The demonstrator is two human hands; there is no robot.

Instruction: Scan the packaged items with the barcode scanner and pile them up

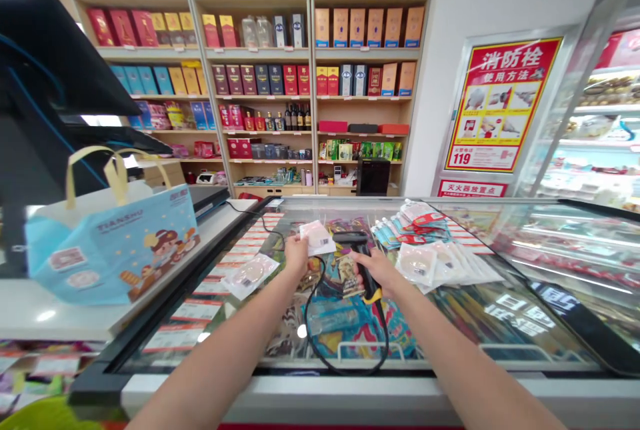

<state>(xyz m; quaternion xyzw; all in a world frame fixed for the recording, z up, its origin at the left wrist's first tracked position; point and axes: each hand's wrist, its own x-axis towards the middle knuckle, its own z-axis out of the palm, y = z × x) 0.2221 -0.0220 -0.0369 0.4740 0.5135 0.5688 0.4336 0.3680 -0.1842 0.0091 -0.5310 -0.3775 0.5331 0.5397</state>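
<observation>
Head cam, looking down: my left hand (297, 255) has its fingers closed on the edge of a flat white packet (317, 237) over the glass-topped freezer (350, 387), and my right hand (376, 269) is wrapped round the grip of a black scanner (370, 280) — its head sits just beside that packet. Scanner's cable (307, 313) loops down over the glass between my forearms. Another packet (251, 275) lies off to the left, with more white packets (443, 263) spread out right — just in front of some red-and-blue pouches (417, 222).
</observation>
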